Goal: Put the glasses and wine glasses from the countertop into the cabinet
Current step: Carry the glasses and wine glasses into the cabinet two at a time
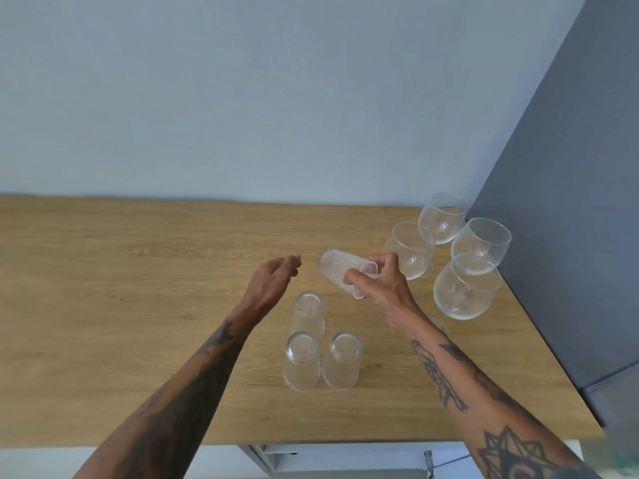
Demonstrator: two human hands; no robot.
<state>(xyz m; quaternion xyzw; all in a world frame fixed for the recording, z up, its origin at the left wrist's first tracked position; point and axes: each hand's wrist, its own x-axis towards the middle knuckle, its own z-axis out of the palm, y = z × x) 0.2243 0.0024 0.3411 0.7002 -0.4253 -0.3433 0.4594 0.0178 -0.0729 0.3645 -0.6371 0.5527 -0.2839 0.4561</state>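
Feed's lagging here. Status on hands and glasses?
Right hand holds a tumbler, tipped sideways. Left hand open, empty. Three tumblers upside down, four wine glasses on counter. Nothing in the way.

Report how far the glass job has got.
Done: nothing visibly stored; no cabinet is in view. In hand: the right hand holds one ribbed glass tilted above the countertop; the left hand is empty. Left: three upside-down ribbed glasses and four wine glasses on the countertop.
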